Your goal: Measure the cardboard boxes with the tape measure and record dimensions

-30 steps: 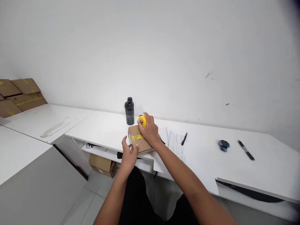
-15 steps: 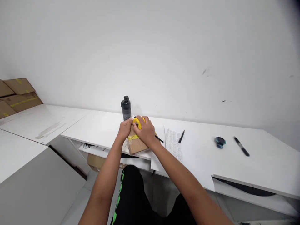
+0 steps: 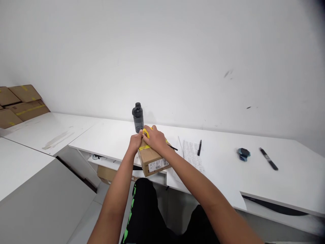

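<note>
A small brown cardboard box [image 3: 152, 160] with a white label on its near side sits at the front edge of the white desk [image 3: 218, 162]. My right hand [image 3: 154, 139] is closed over a yellow tape roll [image 3: 145, 131] at the box's far top edge. My left hand [image 3: 135, 142] is pinched against the same roll and the box's left top corner. A strip of yellow tape [image 3: 143, 147] shows under my fingers. What the left fingers grip is hidden.
A dark bottle [image 3: 137, 117] stands just behind the box. To the right lie a written sheet [image 3: 193, 156], a black pen [image 3: 199, 147], a small blue-black object [image 3: 243, 153] and another black pen [image 3: 268, 158]. Cardboard boxes [image 3: 17, 105] are stacked at far left.
My left hand moved from the box's near side up to the tape roll. The box now shows its labelled near face, tipped or shifted toward me.
</note>
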{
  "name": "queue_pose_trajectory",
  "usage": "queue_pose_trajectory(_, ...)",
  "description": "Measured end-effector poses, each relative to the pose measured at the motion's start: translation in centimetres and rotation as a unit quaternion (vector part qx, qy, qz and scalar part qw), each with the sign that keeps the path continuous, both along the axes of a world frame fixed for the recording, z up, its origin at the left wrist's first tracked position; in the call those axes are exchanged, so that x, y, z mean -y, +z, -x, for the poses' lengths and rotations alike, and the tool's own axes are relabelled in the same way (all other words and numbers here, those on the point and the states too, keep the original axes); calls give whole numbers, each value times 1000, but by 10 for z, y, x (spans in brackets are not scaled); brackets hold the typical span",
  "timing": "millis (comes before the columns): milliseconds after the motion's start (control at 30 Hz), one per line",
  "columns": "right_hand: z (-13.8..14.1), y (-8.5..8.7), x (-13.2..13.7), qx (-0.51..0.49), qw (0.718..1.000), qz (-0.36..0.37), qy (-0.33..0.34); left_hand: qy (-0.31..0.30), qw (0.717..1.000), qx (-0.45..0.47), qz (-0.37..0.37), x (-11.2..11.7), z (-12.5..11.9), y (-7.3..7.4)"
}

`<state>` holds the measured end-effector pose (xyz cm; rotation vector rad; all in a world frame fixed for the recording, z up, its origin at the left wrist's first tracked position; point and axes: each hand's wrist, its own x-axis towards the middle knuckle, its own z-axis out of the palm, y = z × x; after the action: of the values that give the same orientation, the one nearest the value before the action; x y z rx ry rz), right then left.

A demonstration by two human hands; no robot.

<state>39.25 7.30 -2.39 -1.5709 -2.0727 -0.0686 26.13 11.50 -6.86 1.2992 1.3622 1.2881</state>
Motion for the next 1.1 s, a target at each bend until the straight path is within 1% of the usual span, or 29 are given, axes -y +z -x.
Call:
queue_pose_trajectory(133, 0, 1, 0, -3, 1000, 11, 1, 2, 1000, -3, 7, -1, 0, 2)
queue_pose_trajectory(300, 1, 4, 1, 18, 999, 36, 1, 24, 997, -76, 3, -7, 1, 3)
queue_pose_trajectory(367, 1, 5, 2, 25, 999, 37, -3, 29, 996, -84, -1, -10, 1, 2)
queue_pose_trajectory(500, 1, 4, 3, 26, 999, 31, -11, 20, 997, -71, -8, -9, 0, -2)
queue_pose_trajectory(667, 0, 2, 5, 11, 999, 27, -14, -15, 998, 23, -51, 0, 0, -5)
queue_pose_trajectory(733, 0, 1, 5, 5, 1000, 25, -14, -17, 998, 27, -54, 2, 1, -5)
queue_pose_trajectory(833, -2, -1, 4, -8, 1000, 19, -10, -16, 999, -8, -50, 2, 1, -4)
queue_pose_trajectory(1000, -8, -5, -1, -34, 999, 12, -1, 20, 988, -142, -58, 3, 2, -1)
queue_pose_trajectory(1100, -11, -5, 3, -22, 1000, -1, 2, 23, 980, -192, -52, 3, 2, 0)
